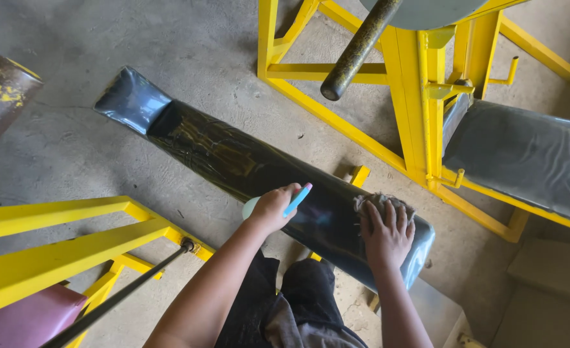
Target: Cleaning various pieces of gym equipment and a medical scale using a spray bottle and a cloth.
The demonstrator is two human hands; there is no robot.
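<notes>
Left hand (273, 207) curled tight round a pale spray bottle (251, 207) with blue trigger, held just over the bench pad (246, 164). Right hand (385, 233) spread flat, fingers splayed, pressing a frayed grey rag (378, 201) onto the pad's near end. Pad: long, black, glossy vinyl, streaked wet, rounded ends. Beyond: yellow square-tube steel frame (336, 119), rusty round bar (357, 50), rough concrete floor (188, 45).
</notes>
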